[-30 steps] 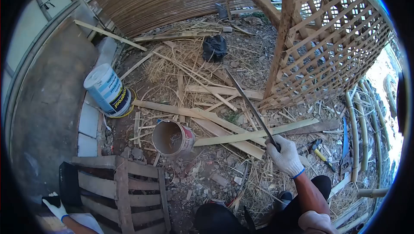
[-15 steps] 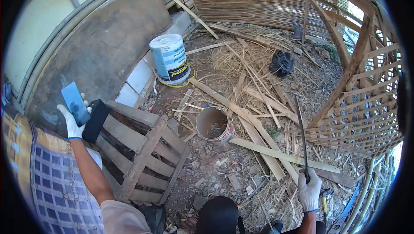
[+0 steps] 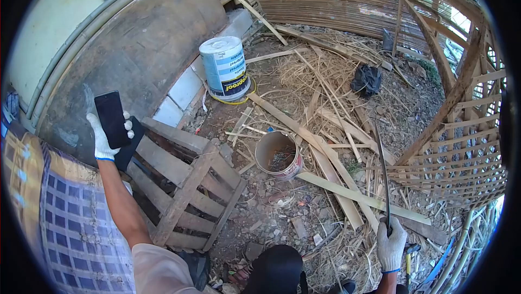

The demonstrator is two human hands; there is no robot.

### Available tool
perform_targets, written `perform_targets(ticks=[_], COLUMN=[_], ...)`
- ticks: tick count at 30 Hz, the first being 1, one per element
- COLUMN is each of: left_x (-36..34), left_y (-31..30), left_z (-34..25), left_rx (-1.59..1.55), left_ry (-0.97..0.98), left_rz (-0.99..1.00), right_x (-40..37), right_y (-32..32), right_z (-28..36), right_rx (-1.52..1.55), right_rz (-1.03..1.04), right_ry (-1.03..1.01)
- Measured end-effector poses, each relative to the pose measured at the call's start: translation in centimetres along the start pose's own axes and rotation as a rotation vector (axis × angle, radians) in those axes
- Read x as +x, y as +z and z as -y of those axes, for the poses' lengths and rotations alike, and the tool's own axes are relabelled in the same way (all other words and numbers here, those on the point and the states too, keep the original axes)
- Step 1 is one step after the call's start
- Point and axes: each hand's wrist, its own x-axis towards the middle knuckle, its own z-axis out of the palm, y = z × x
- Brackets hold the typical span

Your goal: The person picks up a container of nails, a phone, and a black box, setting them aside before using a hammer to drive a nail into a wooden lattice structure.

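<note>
At the left, my left hand, in a white glove with a blue cuff, is wrapped round a black phone whose screen is dark. Behind it a black box rests by a slatted wooden crate. My right hand, also gloved, grips the lower end of a long, thin dark blade pointing up and away over the straw and wood strips. The blade's handle is hidden in the fist.
A white-and-blue paint bucket stands by the wall. An open bucket sits mid-ground beside long wood strips. A black plastic bag lies farther back. Woven bamboo lattice is at right, with a hammer below it.
My left hand has moved slightly right, and the phone has turned, its bluish glare replaced by a dark screen. The surroundings have shifted slightly right in view. My right hand still grips the blade.
</note>
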Motion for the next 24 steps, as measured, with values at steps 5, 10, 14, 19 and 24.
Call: perform_targets(ticks=[5,10,14,19,24], left_x=[-0.4,-2.4,-4.4,-7.4,-9.9], left_y=[-0.7,-3.2,-5.2,-7.6,-9.2], left_z=[-0.4,-0.4,0.0,0.8,1.4], left_rx=[-0.047,-0.049,-0.052,-0.036,-0.078], left_ry=[0.07,0.167,0.195,0.2,0.061], left_rz=[-0.109,-0.205,-0.354,-0.431,-0.402], right_x=[0.1,0.1,0.3,0.2,-0.2], right_y=[0.3,0.1,0.6,0.4,0.6], right_z=[-0.2,-1.0,-1.7,-1.4,-1.2], right_rx=[-0.009,-0.064,-0.082,-0.068,-0.004], right_rz=[0.014,0.005,-0.007,0.013,-0.02], right_ry=[0.011,0.003,-0.037,-0.039,-0.03])
